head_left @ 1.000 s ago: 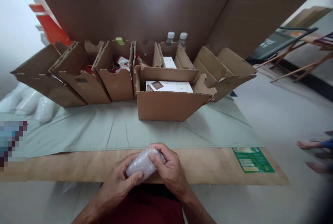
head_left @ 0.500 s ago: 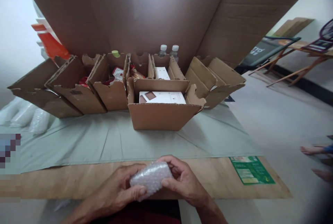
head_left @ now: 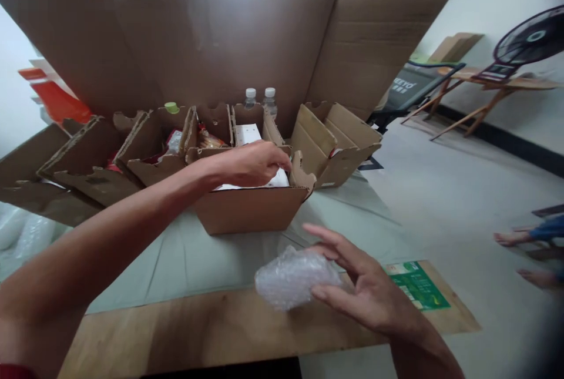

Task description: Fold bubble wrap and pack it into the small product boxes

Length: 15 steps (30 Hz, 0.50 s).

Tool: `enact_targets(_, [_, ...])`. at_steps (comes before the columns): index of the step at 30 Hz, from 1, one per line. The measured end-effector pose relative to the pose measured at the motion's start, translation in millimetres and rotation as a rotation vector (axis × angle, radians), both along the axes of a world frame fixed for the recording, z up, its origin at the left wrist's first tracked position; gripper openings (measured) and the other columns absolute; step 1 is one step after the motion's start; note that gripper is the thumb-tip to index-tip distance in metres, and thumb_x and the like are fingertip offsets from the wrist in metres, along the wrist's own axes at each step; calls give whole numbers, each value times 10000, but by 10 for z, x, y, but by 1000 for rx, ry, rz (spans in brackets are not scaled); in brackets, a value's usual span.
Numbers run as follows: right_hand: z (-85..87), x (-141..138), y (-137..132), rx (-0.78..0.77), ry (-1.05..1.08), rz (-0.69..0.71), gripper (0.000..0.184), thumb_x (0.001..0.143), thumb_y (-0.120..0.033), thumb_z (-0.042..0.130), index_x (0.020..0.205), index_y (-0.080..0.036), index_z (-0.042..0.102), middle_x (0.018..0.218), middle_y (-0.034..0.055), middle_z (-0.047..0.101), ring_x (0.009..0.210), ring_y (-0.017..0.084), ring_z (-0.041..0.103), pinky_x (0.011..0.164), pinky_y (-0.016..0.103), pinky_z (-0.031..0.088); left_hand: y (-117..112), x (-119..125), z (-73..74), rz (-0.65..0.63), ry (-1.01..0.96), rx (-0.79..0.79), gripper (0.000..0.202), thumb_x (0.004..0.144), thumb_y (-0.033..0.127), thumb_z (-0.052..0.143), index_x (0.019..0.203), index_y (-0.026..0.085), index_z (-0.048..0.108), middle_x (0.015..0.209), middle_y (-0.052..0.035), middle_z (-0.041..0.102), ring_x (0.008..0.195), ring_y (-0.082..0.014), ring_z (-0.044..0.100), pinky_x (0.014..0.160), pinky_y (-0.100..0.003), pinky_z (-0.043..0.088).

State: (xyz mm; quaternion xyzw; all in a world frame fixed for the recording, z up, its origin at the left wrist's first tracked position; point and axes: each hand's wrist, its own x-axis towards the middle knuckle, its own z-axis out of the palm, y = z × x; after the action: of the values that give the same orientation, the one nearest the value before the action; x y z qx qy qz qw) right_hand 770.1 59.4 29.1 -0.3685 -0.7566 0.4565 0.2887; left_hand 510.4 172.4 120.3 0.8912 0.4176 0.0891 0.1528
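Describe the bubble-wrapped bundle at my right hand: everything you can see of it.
The bubble-wrap bundle is a small oblong packet of clear, whitish bubble film, wrapped shut so its contents are hidden. It sits roughly level, long side across the view, over the near part of the wooden board. Only the right hand touches it, with the thumb against its right end and the fingers spread behind its top.

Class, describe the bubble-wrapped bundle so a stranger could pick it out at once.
Start at the tall cardboard wall and come forward past the row of open cartons to the wooden board at the near edge. Above it the right hand holds the bubble-wrapped bundle: a pale, crinkled plastic lump, unlike the brown cartons.
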Motion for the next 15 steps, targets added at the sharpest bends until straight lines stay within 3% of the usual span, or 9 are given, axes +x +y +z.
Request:
enact_targets(3, [223,-105,260,71,-126,18,843,868,-259,669,1621,-294,291,968,-7,721,806,158,667,785,289,530,291,191,-128,-38,211,-55,571,794,-40,468,1212,218,761,1192,-52,784,1012,-183,721,833,-249,512])
enact_targets(5, [333,-160,431,136,-229,12,864,866,-282,656,1633,-274,259,903,-17,707,745,163,637,714,287,510,345,237,-161,-34,292,-60,615,774,-40,476,1246,250,743,1211,-50,775,1020,-199,719,798,-260,504])
enact_targets(8, [397,-216,601,236,-364,-33,749,856,-306,645,1561,-245,400,939,11,725,687,166,614,687,302,498,333,225,-151,-3,339,-38,587,773,-9,490,1231,253,748,1176,-61,777,994,-223,714,776,-287,493])
enact_targets(11, [351,-258,667,296,-419,-66,552,848,-330,639,1385,-210,587,1019,62,756,752,198,662,729,321,510,326,144,-147,30,364,-32,470,765,28,507,1082,223,794,1057,-53,795,924,-218,712,769,-287,484])
enact_targets(15, [265,-244,684,299,-506,-21,487,843,-312,626,1315,-194,657,963,68,778,789,225,692,729,321,515,339,-35,-183,-12,318,-57,452,767,28,493,1053,220,785,1079,-19,799,965,-184,711,827,-251,487])
